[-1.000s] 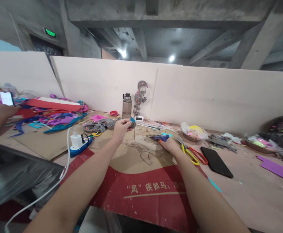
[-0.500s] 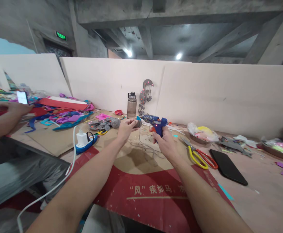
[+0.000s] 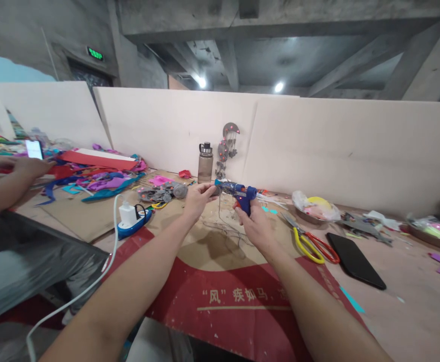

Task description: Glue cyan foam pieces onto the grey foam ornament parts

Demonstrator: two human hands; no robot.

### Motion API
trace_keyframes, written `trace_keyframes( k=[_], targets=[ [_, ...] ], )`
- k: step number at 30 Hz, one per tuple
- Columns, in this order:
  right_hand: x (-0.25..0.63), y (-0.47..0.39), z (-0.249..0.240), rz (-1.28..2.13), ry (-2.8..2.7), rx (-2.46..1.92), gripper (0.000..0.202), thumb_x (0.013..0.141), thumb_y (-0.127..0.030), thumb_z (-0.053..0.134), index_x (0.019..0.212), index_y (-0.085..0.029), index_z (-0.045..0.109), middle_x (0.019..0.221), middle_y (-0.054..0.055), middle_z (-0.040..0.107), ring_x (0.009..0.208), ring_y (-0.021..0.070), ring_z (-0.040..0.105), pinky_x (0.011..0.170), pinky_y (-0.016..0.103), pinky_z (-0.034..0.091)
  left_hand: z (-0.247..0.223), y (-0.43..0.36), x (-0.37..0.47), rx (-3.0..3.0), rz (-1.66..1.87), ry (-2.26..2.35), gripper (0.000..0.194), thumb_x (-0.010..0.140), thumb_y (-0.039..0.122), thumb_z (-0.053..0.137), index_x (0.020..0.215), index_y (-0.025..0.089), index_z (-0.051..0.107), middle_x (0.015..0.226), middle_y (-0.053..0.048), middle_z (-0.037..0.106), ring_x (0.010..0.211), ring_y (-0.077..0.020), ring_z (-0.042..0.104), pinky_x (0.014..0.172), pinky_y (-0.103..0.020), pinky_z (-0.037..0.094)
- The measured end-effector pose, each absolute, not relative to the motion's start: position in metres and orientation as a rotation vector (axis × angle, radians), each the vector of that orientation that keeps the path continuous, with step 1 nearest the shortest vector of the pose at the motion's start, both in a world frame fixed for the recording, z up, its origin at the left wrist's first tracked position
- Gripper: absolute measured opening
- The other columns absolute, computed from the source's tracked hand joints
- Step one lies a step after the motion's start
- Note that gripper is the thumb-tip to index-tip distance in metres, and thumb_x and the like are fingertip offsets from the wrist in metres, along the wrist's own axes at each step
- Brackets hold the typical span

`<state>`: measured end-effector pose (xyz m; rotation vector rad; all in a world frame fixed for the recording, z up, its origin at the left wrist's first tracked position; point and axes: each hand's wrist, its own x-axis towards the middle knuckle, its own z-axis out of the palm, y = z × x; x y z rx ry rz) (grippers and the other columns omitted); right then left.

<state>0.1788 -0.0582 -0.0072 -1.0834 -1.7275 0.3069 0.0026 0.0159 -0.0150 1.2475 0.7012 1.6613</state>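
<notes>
Left hand (image 3: pixel 198 201): fingers pinched narrow on small grey disc (image 3: pixel 216 191), held above cardboard (image 3: pixel 193 251) near centre. Blue scrap (image 3: pixel 217 182) at disc's top edge; thread (image 3: pixel 220 207) hangs below. Right hand (image 3: pixel 256 223): fingers wrapped round glue gun (image 3: pixel 245 198), nozzle aimed left at scrap; contact and glue cannot be told. Scissors (image 3: pixel 310 245) right of gun. Best handling: disc steady, fingertips clear of likely hot nozzle, trigger squeezed lightly for small dab, thread away from tip.

blue glue gun (image 3: pixel 244 195) points at small grey piece (image 3: pixel 217 191).
</notes>
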Motion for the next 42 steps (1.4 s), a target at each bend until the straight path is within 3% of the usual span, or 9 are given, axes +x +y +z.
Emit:
trace_keyframes(
  k=[20, 25, 30, 33, 36, 38, 42],
  targets=[
    [0.181, -0.062, -0.004, 0.283, -1.672, -1.149, 0.019, 0.085, -0.031, 0.05, 0.101, -0.022, 0.053, 0.097, 0.009, 0.064, 0.083, 0.0242, 0.06, 0.077, 0.038, 0.047, -0.014, 0.016, 0.001, 1.26, 1.673, 0.736, 0.041, 0.061, 0.046, 0.081, 0.087, 0.015, 0.072, 0.089, -0.004, 0.072, 0.081, -0.0161, 0.066, 0.079, -0.034, 0.056],
    [0.188, -0.054, -0.004, 0.429, -1.509, -1.262, 0.023, 0.083, -0.034, 0.051, 0.103, -0.023, 0.05, 0.081, 0.003, 0.065, 0.06, 0.019, 0.058, 0.061, 0.034, 0.047, -0.011, 0.011, 0.002, 1.198, 1.668, 0.717, 0.043, 0.059, 0.045, 0.082, 0.085, 0.014, 0.071, 0.088, -0.005, 0.071, 0.081, -0.0162, 0.066, 0.078, -0.036, 0.058],
    [0.219, -0.018, -0.027, 0.64, -1.38, -1.436, 0.013, 0.076, -0.029, 0.056, 0.084, -0.023, 0.049, 0.057, -0.003, 0.058, 0.049, 0.0178, 0.056, 0.053, 0.031, 0.045, -0.012, 0.007, 0.006, 1.198, 1.638, 0.751, 0.042, 0.058, 0.046, 0.083, 0.082, 0.015, 0.07, 0.084, -0.003, 0.07, 0.079, -0.016, 0.064, 0.076, -0.035, 0.058],
    [0.244, -0.004, -0.044, 0.396, -1.436, -1.635, 0.018, 0.071, -0.028, 0.063, 0.067, -0.024, 0.046, 0.053, 0.0, 0.054, 0.058, 0.0219, 0.059, 0.06, 0.036, 0.046, -0.013, 0.005, 0.009, 1.267, 1.607, 0.779, 0.04, 0.059, 0.047, 0.082, 0.08, 0.015, 0.07, 0.082, -0.003, 0.07, 0.078, -0.0161, 0.064, 0.077, -0.035, 0.058],
    [0.255, -0.005, -0.048, 0.136, -1.364, -1.689, 0.034, 0.062, -0.028, 0.074, 0.062, -0.025, 0.039, 0.068, 0.009, 0.058, 0.085, 0.03, 0.06, 0.074, 0.043, 0.046, -0.015, 0.004, 0.014, 1.375, 1.59, 0.794, 0.036, 0.063, 0.047, 0.079, 0.079, 0.016, 0.071, 0.082, -0.003, 0.07, 0.078, -0.0169, 0.064, 0.076, -0.034, 0.057],
    [0.248, -0.01, -0.043, 0.062, -1.344, -1.594, 0.035, 0.062, -0.028, 0.074, 0.065, -0.025, 0.039, 0.079, 0.012, 0.059, 0.095, 0.0313, 0.057, 0.079, 0.043, 0.045, -0.017, 0.002, 0.016, 1.461, 1.6, 0.819, 0.03, 0.067, 0.045, 0.076, 0.08, 0.017, 0.073, 0.082, -0.004, 0.071, 0.078, -0.0176, 0.064, 0.077, -0.033, 0.056],
    [0.198, -0.022, -0.026, 0.413, -1.394, -1.249, 0.019, 0.071, -0.03, 0.058, 0.078, -0.024, 0.042, 0.081, 0.005, 0.059, 0.084, 0.0218, 0.06, 0.078, 0.038, 0.048, -0.019, -0.005, 0.02, 1.706, 1.673, 0.941, 0.019, 0.074, 0.037, 0.071, 0.083, 0.021, 0.076, 0.08, -0.004, 0.072, 0.081, -0.0196, 0.065, 0.082, -0.032, 0.051]
  ],
)
